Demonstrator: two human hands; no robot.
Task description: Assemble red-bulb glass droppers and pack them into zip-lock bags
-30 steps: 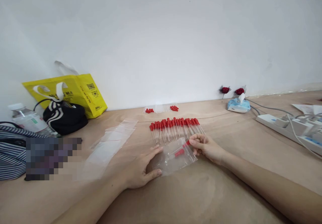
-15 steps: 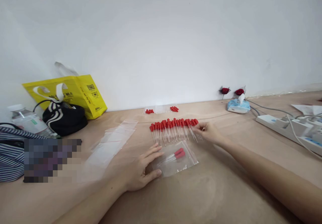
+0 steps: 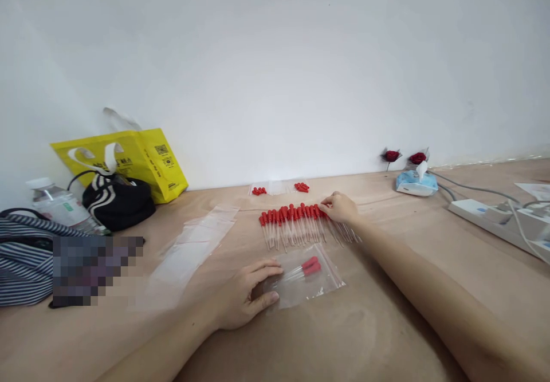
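Two red-bulbed clear droppers were contained side by side in a flat-lying transparent zip bag, just in front of a row of similar droppers, bulbs pointed away.

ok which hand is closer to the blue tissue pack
Right. The right hand is at the right end of the red-topped droppers, left of the blue tissue pack and nearer the camera; the left hand is farther left, on the clear bag.

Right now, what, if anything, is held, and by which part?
Left hand rests on a clear plastic bag at its left end; right hand touches red dropper bulbs, hold unclear.
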